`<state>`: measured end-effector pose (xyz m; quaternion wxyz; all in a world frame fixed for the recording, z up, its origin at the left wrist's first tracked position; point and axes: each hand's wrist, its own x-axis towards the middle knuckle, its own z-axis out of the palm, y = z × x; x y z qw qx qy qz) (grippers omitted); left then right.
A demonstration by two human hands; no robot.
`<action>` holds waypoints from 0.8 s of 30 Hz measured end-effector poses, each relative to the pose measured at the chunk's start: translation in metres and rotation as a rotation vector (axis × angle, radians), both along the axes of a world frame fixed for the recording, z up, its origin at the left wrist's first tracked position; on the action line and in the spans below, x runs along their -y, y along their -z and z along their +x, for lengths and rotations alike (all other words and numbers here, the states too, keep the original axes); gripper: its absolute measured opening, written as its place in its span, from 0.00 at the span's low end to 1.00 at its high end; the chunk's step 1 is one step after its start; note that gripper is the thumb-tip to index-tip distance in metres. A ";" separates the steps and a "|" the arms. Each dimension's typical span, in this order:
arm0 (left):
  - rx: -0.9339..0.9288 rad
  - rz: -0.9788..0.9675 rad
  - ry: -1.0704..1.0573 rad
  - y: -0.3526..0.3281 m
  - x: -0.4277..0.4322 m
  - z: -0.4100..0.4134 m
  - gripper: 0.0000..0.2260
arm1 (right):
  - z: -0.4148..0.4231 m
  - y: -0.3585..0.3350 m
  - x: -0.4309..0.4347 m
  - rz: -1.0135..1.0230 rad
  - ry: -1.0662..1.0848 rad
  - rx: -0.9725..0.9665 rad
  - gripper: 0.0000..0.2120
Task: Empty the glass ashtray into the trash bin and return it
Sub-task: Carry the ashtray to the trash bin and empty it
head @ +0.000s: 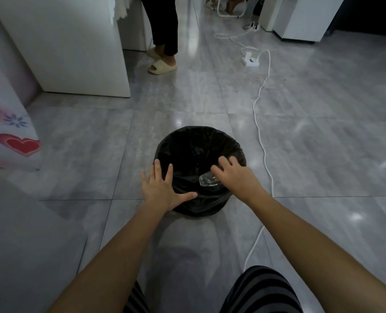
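A round trash bin (187, 136) lined with a black bag stands on the grey tiled floor in front of me. My right hand (235, 175) holds the clear glass ashtray (208, 180) over the bin's near right side, tipped downward into the opening. Most of the ashtray is hidden under my palm. My left hand (162, 188) lies flat with spread fingers on the bin's near left rim, the thumb stretched along the bag's edge. I cannot see what lies inside the dark bag.
A white power cable (261, 136) runs along the floor right of the bin to a power strip (250, 59). A white cabinet (74, 53) stands at the back left, with another person's legs (165, 41) beside it. A heart-patterned cloth (11, 132) hangs at far left.
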<state>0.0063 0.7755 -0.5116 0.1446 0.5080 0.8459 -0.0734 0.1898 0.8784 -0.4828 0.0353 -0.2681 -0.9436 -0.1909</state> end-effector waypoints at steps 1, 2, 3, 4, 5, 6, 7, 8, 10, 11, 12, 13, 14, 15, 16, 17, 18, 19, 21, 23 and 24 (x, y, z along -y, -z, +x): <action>-0.001 -0.005 0.003 0.000 -0.001 0.000 0.54 | 0.001 0.002 0.000 -0.002 -0.028 0.028 0.17; -0.007 -0.011 0.006 0.000 -0.002 0.000 0.54 | 0.003 0.006 0.000 -0.010 -0.099 0.077 0.19; -0.010 -0.015 0.010 0.000 -0.003 0.000 0.54 | 0.005 0.009 0.000 -0.023 -0.165 0.116 0.22; -0.008 -0.014 0.010 0.000 -0.003 -0.001 0.54 | 0.006 0.010 -0.001 -0.032 -0.167 0.134 0.24; -0.004 -0.010 0.009 0.000 -0.003 -0.001 0.54 | 0.006 0.010 0.000 -0.028 -0.106 0.113 0.23; 0.000 -0.008 0.007 0.000 -0.002 -0.002 0.54 | 0.004 0.011 0.000 -0.031 -0.032 0.052 0.21; 0.006 -0.009 0.004 0.000 -0.002 -0.003 0.54 | 0.003 0.012 0.001 -0.036 0.024 -0.014 0.17; 0.009 -0.015 0.002 0.000 -0.002 -0.003 0.54 | 0.002 0.012 0.002 -0.028 0.053 -0.056 0.14; -0.003 -0.034 0.011 -0.001 -0.003 -0.002 0.54 | 0.002 0.013 0.002 -0.015 -0.026 -0.011 0.15; -0.011 -0.044 0.016 -0.002 -0.003 -0.002 0.54 | 0.003 0.014 0.001 -0.019 -0.119 0.047 0.19; -0.013 -0.049 0.018 -0.002 -0.004 -0.002 0.54 | 0.005 0.013 0.000 -0.027 -0.153 0.077 0.21; -0.011 -0.052 0.020 -0.002 -0.004 -0.003 0.54 | 0.006 0.011 -0.001 -0.027 -0.110 0.059 0.22; -0.006 -0.055 0.022 -0.002 -0.005 -0.005 0.53 | 0.006 0.010 -0.002 -0.031 -0.032 0.004 0.20; 0.000 -0.056 0.022 -0.002 -0.005 -0.005 0.53 | 0.006 0.011 -0.002 -0.042 0.030 -0.044 0.19; 0.004 -0.056 0.022 -0.001 -0.006 -0.005 0.53 | 0.005 0.011 0.000 -0.054 0.059 -0.043 0.20; -0.001 -0.056 0.026 -0.001 -0.007 -0.005 0.53 | 0.006 0.011 0.002 -0.064 0.032 0.009 0.21; -0.014 -0.057 0.037 -0.001 -0.008 -0.005 0.52 | 0.006 0.012 0.003 -0.083 -0.029 0.085 0.23; -0.024 -0.059 0.050 -0.001 -0.009 -0.005 0.52 | 0.006 0.013 0.002 -0.120 -0.074 0.146 0.25; -0.020 -0.056 0.067 -0.001 -0.009 -0.005 0.51 | 0.005 0.009 0.004 -0.200 -0.003 0.119 0.25; -0.011 -0.044 0.071 -0.003 -0.008 -0.006 0.50 | 0.000 0.009 0.009 -0.273 0.173 -0.089 0.22; -0.008 -0.044 0.073 -0.003 -0.008 -0.006 0.50 | -0.002 0.009 0.010 -0.322 0.272 -0.210 0.21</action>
